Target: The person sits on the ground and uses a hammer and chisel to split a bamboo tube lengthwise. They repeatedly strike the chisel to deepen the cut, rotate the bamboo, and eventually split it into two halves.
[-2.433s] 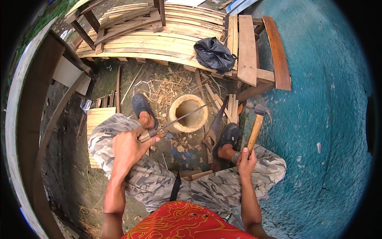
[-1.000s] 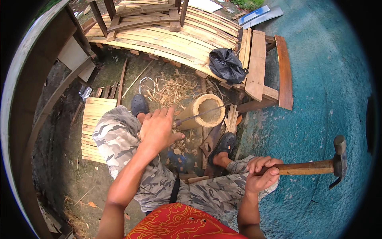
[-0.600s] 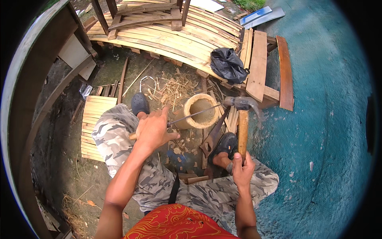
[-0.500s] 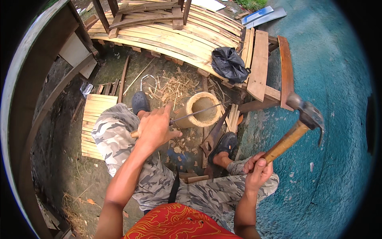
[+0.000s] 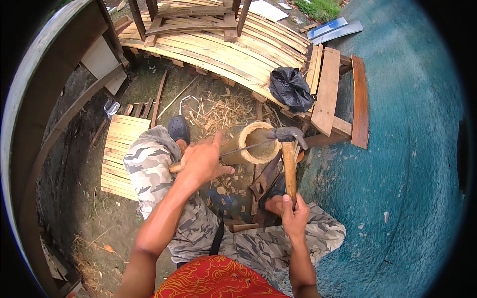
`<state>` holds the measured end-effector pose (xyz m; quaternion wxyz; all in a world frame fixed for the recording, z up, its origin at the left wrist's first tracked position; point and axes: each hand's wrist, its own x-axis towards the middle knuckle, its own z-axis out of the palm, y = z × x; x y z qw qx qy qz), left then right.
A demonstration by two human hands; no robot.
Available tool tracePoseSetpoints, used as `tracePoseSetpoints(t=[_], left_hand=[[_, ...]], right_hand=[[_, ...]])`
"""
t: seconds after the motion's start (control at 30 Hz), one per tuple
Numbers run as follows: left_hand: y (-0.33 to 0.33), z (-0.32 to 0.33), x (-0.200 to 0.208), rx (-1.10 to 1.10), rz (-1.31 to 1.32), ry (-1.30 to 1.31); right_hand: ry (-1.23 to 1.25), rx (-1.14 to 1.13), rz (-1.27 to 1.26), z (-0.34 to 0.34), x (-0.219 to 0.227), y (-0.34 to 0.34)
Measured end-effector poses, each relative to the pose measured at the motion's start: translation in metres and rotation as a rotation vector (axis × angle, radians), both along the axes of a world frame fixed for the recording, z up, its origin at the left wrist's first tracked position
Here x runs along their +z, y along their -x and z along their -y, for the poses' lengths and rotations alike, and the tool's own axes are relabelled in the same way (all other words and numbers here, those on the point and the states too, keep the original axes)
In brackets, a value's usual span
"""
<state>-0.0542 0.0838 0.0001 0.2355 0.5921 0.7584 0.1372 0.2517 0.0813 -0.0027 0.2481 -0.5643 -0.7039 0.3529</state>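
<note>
My left hand point(image 5: 201, 158) is closed round the wooden handle point(image 5: 175, 168) of a knife, index finger and thumb sticking out. The knife's thin dark blade point(image 5: 243, 148), seen nearly edge-on, lies across the open top of a thick bamboo section point(image 5: 235, 151), a hollow tan cylinder between my legs. In my right hand point(image 5: 294, 218) is a claw hammer point(image 5: 288, 169), held upright by the lower part of its wooden handle. The hammer's head is over the right side of the bamboo's rim, close to the blade's far end. Whether it touches the blade I cannot tell.
A handsaw point(image 5: 266, 183) lies beside my right shoe. Shavings point(image 5: 221, 113) litter the ground beyond the bamboo. A slatted bench point(image 5: 208, 52) stretches across the back, with a black plastic bag point(image 5: 292, 89) on it. A slatted panel point(image 5: 119, 159) lies left; a blue wall point(image 5: 397, 164) rises right.
My right hand has swung the hammer left and inward, from beside the blue wall to over the bamboo's rim. The left hand keeps its hold on the knife; the view has shifted slightly.
</note>
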Motion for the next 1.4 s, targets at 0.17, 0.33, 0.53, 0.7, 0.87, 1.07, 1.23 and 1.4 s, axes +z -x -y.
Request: tracePoseSetpoints(t=[0.17,0.33,0.53,0.7,0.87,1.07,1.23,1.4], left_hand=[[-0.004,0.001,-0.003,0.001,0.023,-0.051],[-0.01,0.0,-0.001,-0.059,0.001,-0.033],[-0.01,-0.001,0.005,-0.043,0.044,0.054],[-0.004,0.001,0.004,-0.028,0.068,-0.018],[0.009,0.007,0.006,-0.053,0.1,0.079],[0.014,0.013,0.01,0.003,0.008,0.209],[0.012,0.015,0.009,0.045,0.031,0.173],[0.013,0.016,0.005,0.032,0.004,0.157]], right_hand=[[-0.221,-0.109,-0.995,0.004,0.039,0.018],[-0.118,-0.007,-0.425,0.021,-0.029,0.024],[0.023,-0.001,0.04,0.019,-0.025,-0.008],[-0.251,-0.06,-0.755,0.007,0.03,0.012],[-0.285,0.117,-0.783,0.017,-0.012,0.04],[-0.052,0.083,0.172,0.021,-0.01,-0.004],[-0.226,0.025,-0.681,0.004,0.046,-0.003],[-0.434,0.111,-0.927,-0.001,0.001,0.023]])
